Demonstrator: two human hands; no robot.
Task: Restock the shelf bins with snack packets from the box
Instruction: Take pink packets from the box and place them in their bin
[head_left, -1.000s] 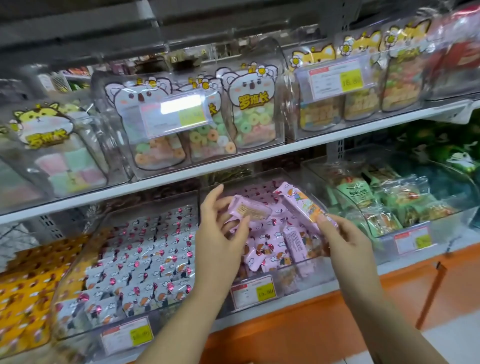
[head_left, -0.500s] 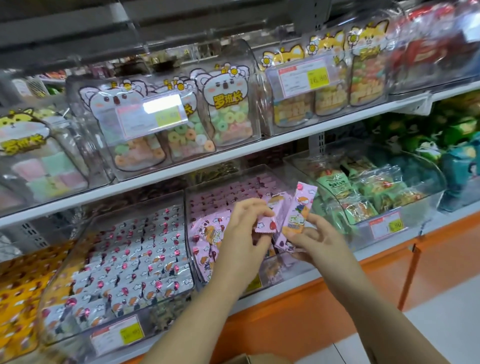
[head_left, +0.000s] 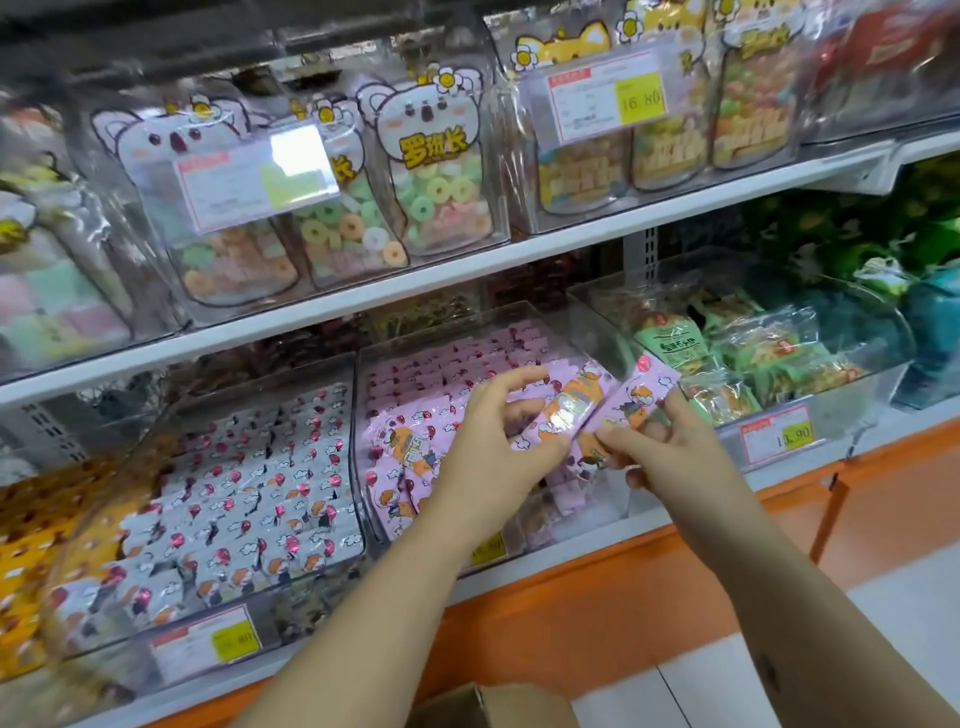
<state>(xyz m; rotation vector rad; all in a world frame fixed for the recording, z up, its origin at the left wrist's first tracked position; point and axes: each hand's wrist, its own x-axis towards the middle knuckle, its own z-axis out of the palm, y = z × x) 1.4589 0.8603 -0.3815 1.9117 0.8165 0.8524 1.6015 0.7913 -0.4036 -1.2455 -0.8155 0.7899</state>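
Looks like the placing step, over the clear bin of pink stock on the lower shelf. Pinches one pink packet in the left grip, fingers curled round its lower end. Holds a second pink packet in the right grip, thumb and fingers closed on its bottom edge, top tilted up and to the right, touching or just beside the first; cannot tell which. Probably calls next for lowering both into the bin's front, face up, in line with the rows lying there, then reaching down to the cardboard box at the bottom edge for more. Reads "16.80" on the yellow price tag of the upper shelf, and "罗班长" on the koala-shaped candy bag. Shows ".90" on the tag of the green-packet bin; leading digits too blurred. Cannot read the pink wrappers' print.
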